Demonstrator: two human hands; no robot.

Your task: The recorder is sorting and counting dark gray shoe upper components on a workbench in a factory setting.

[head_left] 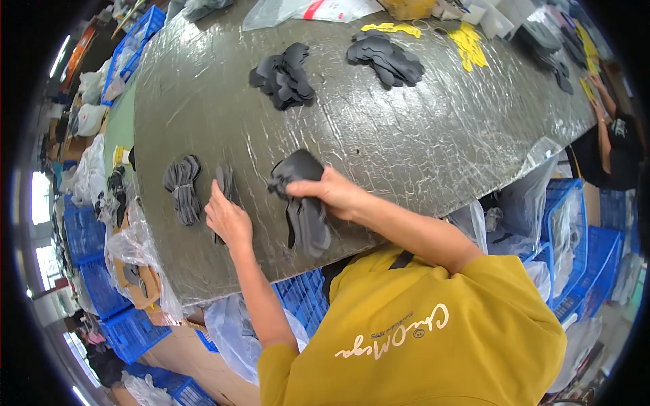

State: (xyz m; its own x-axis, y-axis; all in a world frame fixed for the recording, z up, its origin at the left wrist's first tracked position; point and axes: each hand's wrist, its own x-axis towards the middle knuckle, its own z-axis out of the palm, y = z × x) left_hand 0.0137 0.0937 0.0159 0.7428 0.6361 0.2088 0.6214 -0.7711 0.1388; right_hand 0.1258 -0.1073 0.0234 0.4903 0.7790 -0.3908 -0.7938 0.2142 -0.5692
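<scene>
My right hand (333,193) is closed around a stack of dark grey flat cut pieces (308,227), thumb across the top. The upper piece of that stack is smooth, rounded and nearly black, and the lower ends fan out toward the table's near edge. To its left, my left hand (229,220) grips a narrow stack of grey pieces (226,180), with its index finger stretched along it; part of this stack is hidden under the hand. Beside it, further left, lies a tied bundle of grey pieces (183,189) with a band around its middle.
Two loose heaps of dark grey pieces, a left heap (283,76) and a right heap (386,59), lie farther back on the shiny covered table (379,145). Yellow pieces (467,46) and a plastic bag (305,12) are at the far edge. Blue crates (569,233) stand around; a co-worker (613,145) is at right.
</scene>
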